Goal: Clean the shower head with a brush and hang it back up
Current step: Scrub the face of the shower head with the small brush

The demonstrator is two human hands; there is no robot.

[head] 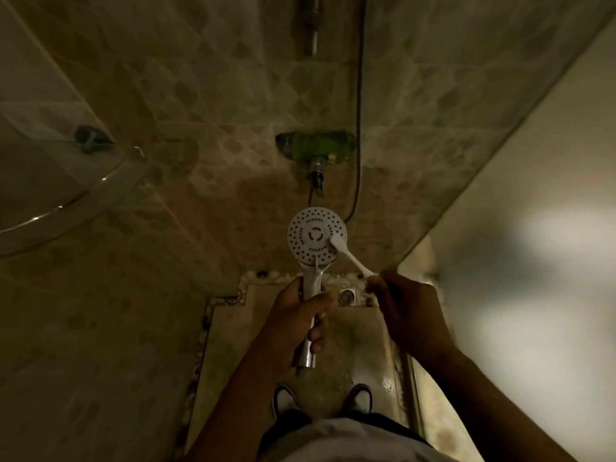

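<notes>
A round white shower head (310,233) with a dotted face points up toward me in the middle of the head view. My left hand (296,323) grips its chrome handle below the face. A white brush (348,255), shaped like a toothbrush, lies with its bristle end on the right side of the shower face. My right hand (405,310) pinches the brush's handle end. The dark hose (358,128) runs up the tiled wall to the right of the mixer.
A green-tinted mixer valve (316,148) with a spout sits on the tiled wall above the shower head. A vertical riser bar (313,28) climbs above it. A curved glass shelf (66,195) juts from the left wall. A floor drain (346,296) and my shoes (283,400) lie below.
</notes>
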